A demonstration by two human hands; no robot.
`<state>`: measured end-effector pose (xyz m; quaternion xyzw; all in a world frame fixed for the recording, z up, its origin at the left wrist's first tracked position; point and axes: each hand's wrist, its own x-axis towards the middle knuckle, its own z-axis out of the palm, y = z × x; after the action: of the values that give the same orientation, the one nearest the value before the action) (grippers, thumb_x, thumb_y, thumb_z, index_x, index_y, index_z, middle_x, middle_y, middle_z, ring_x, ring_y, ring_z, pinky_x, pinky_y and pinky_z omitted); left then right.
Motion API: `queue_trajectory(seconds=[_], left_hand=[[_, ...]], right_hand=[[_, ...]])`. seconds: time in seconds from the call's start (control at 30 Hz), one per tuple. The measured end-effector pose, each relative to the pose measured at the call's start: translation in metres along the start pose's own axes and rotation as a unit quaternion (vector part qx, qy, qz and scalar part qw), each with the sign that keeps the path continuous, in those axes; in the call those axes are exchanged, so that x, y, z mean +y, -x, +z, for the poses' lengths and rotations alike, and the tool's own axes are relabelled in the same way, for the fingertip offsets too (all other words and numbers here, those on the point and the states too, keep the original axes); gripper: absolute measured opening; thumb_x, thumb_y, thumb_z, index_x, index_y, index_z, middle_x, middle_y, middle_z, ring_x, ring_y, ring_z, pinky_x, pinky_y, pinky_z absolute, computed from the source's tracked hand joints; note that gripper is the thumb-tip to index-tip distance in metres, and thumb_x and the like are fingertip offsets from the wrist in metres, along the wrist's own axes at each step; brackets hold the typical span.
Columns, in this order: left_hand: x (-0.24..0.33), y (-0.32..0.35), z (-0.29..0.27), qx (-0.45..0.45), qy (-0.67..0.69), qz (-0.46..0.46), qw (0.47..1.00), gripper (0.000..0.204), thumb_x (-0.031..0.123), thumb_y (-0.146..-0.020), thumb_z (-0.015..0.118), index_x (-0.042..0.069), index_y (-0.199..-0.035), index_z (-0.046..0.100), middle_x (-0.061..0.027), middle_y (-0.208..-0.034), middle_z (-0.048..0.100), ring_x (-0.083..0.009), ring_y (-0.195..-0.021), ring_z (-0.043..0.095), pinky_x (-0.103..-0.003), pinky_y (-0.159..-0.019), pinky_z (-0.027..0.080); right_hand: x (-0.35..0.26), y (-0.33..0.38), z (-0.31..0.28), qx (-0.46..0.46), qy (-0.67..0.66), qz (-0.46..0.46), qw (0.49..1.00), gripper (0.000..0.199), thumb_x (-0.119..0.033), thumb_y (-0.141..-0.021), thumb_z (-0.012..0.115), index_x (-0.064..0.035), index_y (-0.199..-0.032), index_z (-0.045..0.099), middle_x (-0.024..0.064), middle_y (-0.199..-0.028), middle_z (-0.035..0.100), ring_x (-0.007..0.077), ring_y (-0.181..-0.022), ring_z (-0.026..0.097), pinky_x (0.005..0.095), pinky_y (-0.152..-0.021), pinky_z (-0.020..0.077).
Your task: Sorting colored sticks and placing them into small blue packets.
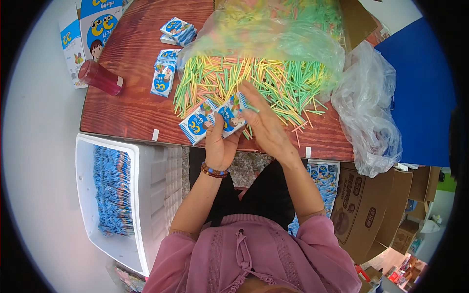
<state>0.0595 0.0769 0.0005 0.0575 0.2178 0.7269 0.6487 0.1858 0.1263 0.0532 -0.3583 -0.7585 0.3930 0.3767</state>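
Note:
My left hand (222, 145) is closed round small blue-and-white packets, which fan out above the fingers. One packet (195, 125) leans to the left, and another packet (230, 113) stands beside it at an upward tilt. My right hand (267, 128) is at the right edge of this second packet, its fingers stretched out and its thumb apart from them; any firm grip there cannot be made out. Just beyond both hands lies a big heap of thin pink, yellow and green sticks (220, 80), spilling from a clear plastic bag (264, 41).
More packets (163, 78) lie on the red wooden table (132, 115), left of the heap. A pink-red jar (101, 78) stands near the left edge. Below, a white bin (139, 205) holds rows of packets. Crumpled plastic (369, 107) and a cardboard box (359, 210) are at right.

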Motion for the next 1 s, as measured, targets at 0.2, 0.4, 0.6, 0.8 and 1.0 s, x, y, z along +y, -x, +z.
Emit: queue_trajectory(seconds=[0.2,0.4,0.6,0.8,1.0], left_hand=[[0.000,0.002,0.001,-0.032,-0.027,-0.013,0.999,0.033,0.027,-0.099,0.049,0.007,-0.126,0.049,-0.0063,-0.124,0.059,-0.0201,-0.112,0.059,-0.041,-0.097,0.048],[0.000,0.001,0.001,-0.028,-0.006,-0.017,0.999,0.035,0.032,-0.099,0.049,0.010,-0.126,0.050,-0.0055,-0.122,0.060,-0.0197,-0.112,0.059,-0.041,-0.098,0.047],[-0.007,0.001,-0.001,-0.032,0.030,-0.043,0.998,0.038,0.037,-0.099,0.048,0.011,-0.127,0.050,-0.0041,-0.123,0.059,-0.0182,-0.110,0.058,-0.040,-0.094,0.047],[-0.016,0.004,0.003,-0.071,0.069,-0.063,0.993,0.039,0.035,-0.099,0.050,0.008,-0.126,0.050,-0.0047,-0.123,0.059,-0.0180,-0.112,0.057,-0.037,-0.096,0.046],[0.022,0.005,0.004,-0.109,-0.266,0.081,0.954,0.047,0.005,-0.092,0.059,0.003,-0.136,0.044,-0.0078,-0.128,0.055,-0.0135,-0.113,0.053,-0.029,-0.090,0.047]], right_hand=[[0.007,-0.008,-0.006,-0.012,-0.242,0.120,0.963,0.045,-0.027,-0.101,0.043,0.0029,-0.134,0.048,0.0157,-0.141,0.046,0.0229,-0.134,0.037,0.0339,-0.110,0.0281],[-0.003,-0.003,-0.008,0.001,-0.217,0.065,0.974,0.050,-0.022,-0.099,0.047,0.0016,-0.142,0.037,0.0148,-0.145,0.041,0.0242,-0.136,0.036,0.0339,-0.111,0.0270],[-0.015,0.013,-0.003,0.012,-0.055,0.042,0.998,0.051,-0.015,-0.093,0.056,0.0016,-0.138,0.039,0.0160,-0.135,0.049,0.0206,-0.126,0.046,0.0346,-0.104,0.0350],[-0.005,0.019,-0.002,0.099,0.006,0.042,0.994,0.016,-0.012,-0.087,0.065,0.0001,-0.097,0.067,0.0109,-0.089,0.063,0.0197,-0.081,0.059,0.0338,-0.071,0.0458],[-0.011,0.001,-0.039,-0.050,0.019,0.062,0.997,0.013,-0.007,-0.092,0.059,0.0028,-0.094,0.067,0.0052,-0.082,0.058,0.0110,-0.074,0.052,0.0260,-0.067,0.0414]])
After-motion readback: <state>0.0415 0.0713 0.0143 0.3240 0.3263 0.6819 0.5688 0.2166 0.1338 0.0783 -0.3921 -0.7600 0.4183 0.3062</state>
